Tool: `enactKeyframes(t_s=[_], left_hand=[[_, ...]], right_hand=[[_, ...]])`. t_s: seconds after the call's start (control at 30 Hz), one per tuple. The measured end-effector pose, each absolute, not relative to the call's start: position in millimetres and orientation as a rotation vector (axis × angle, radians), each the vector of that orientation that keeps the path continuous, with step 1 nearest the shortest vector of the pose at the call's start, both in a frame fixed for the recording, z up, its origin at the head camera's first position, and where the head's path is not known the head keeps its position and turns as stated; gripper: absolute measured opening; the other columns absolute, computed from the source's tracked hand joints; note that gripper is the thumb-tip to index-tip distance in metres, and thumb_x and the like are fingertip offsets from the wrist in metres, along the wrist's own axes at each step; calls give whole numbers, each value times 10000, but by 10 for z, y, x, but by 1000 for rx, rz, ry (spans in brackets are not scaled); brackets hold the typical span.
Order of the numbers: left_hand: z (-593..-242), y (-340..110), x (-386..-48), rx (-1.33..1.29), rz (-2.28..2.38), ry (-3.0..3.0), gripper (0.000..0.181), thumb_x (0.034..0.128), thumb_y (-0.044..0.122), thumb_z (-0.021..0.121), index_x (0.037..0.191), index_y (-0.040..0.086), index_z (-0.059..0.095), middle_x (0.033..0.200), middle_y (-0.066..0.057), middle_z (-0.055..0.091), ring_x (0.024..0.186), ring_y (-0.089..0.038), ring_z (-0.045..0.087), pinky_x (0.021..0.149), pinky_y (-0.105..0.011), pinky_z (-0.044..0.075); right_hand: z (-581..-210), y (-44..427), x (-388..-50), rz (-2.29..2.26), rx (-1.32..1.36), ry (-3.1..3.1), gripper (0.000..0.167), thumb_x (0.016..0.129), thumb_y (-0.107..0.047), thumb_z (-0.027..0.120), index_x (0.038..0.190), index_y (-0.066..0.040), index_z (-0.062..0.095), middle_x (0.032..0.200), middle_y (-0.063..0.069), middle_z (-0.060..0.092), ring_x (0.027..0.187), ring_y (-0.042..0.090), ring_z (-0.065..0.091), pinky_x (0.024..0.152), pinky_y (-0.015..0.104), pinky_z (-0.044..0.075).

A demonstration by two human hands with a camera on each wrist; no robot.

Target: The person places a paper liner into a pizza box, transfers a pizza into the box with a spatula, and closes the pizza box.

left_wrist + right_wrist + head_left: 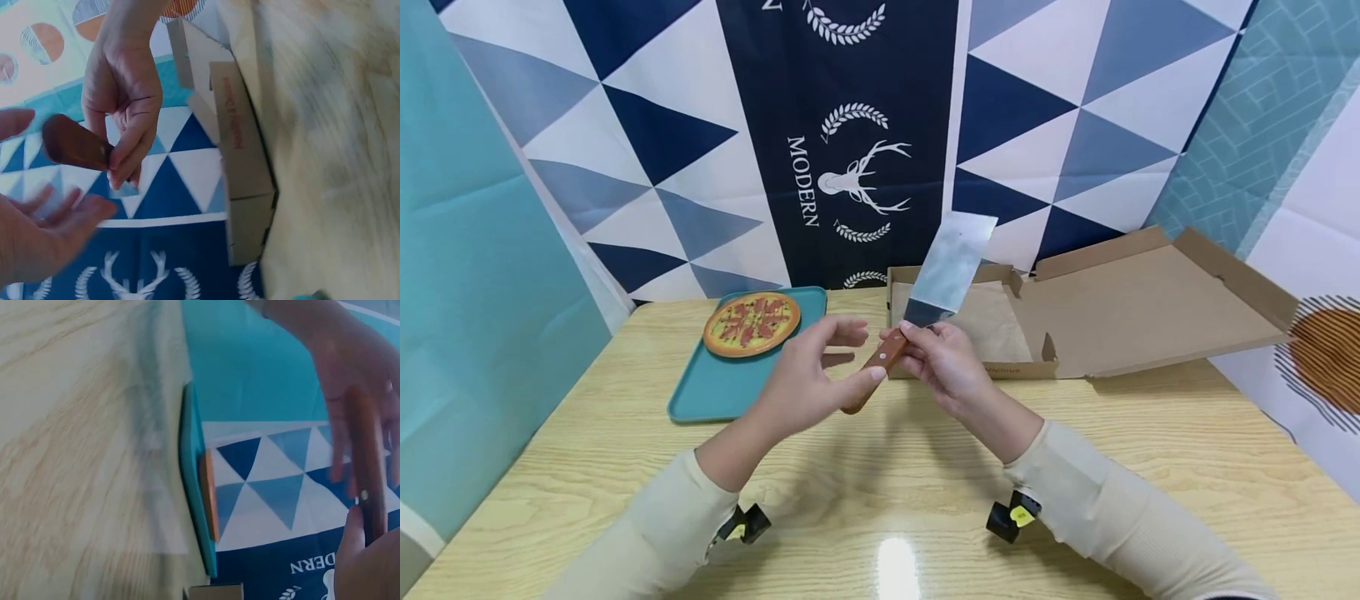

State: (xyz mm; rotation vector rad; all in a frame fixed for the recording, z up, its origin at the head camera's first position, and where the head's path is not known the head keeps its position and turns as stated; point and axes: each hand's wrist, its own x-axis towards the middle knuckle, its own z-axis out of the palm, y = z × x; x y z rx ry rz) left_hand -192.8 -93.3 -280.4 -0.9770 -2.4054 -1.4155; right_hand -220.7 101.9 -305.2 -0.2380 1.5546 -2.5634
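Note:
A pizza turner with a broad metal blade (953,262) and a brown wooden handle (869,382) is held in the air, blade pointing up and away. My right hand (953,367) pinches it between thumb and fingers where the handle meets the blade. Beside the handle's lower end is my left hand (805,375), thumb and fingers spread around it. The left wrist view shows a gap between this blurred left hand (47,234) and the handle (72,142). In the right wrist view, the handle (367,462) partly covers the left hand's fingers.
At the left, a pizza (751,325) lies on the far part of a teal tray (715,392). An open cardboard pizza box (1037,369) stands behind the right hand, its lid (1150,308) folded out to the right. A patterned cloth (700,150) hangs behind the wooden table (880,500).

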Motion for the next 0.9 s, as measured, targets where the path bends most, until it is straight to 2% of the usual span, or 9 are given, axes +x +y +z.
enactKeyframes(t_s=[0.1,0.17,0.23,0.37,0.43,0.5,0.57,0.7,0.9], left_hand=[[-2802,-882,-2041,-663,-1625,-2725,701,862,293,751,1444,97,413,1261,-82,576,1132,-245,592,878,-431,528],[-2831,-837,-2133,-566,-1670,-2885,775,865,293,750,1492,102,336,1274,-98,554,1078,-271,615,822,-441,540],[-2878,-787,-2202,-538,-1714,-2972,769,878,242,741,1498,90,314,1231,-132,567,995,-300,643,769,-438,551],[-2995,-717,-2251,-550,-1660,-3038,451,941,114,647,1338,31,449,1014,-138,592,724,-266,650,615,-368,551],[-3050,-711,-2251,-552,-1567,-3034,255,968,94,597,1189,13,499,889,-120,572,627,-202,581,546,-311,502],[-3088,-729,-2247,-537,-1421,-3010,140,975,114,590,1053,19,524,797,-97,526,571,-175,500,507,-284,428],[-3116,-765,-2252,-516,-1287,-2968,151,972,163,612,953,37,530,725,-87,494,548,-176,445,493,-284,362],[-3146,-878,-2283,-467,-1069,-2910,300,954,310,646,814,73,527,655,-49,468,519,-175,426,482,-286,331],[-3075,-1087,-2298,-417,-964,-2958,373,966,419,597,824,76,552,615,-45,459,482,-164,404,461,-292,331]], right_hand=[[-3097,1003,-2223,-2560,-235,1679,249,1006,-11,496,1239,71,460,917,60,701,895,160,693,797,307,556],[-3129,984,-2238,-2570,-225,1735,288,982,15,531,1256,55,451,914,65,697,870,160,696,785,322,562],[-3152,951,-2252,-2575,-196,1788,296,959,32,566,1235,57,463,902,67,690,830,152,694,750,318,569],[-3178,862,-2272,-2521,-121,1934,295,923,28,628,1189,88,515,906,55,650,785,109,659,698,265,559],[-3186,818,-2281,-2478,-93,1991,279,914,16,648,1161,90,541,892,52,640,752,99,640,673,250,550],[-3192,783,-2292,-2444,-99,2006,274,909,5,659,1152,76,555,887,43,640,723,95,616,657,251,546],[-3199,758,-2306,-2412,-128,2001,257,912,-9,663,1138,63,565,883,36,650,720,101,619,648,264,550],[-3210,724,-2333,-2317,-232,2006,256,914,-39,670,1131,50,567,929,52,664,755,120,625,675,296,564],[-3181,661,-2377,-2134,-308,2034,348,897,-53,694,1192,39,533,987,125,648,820,169,641,772,397,567]])
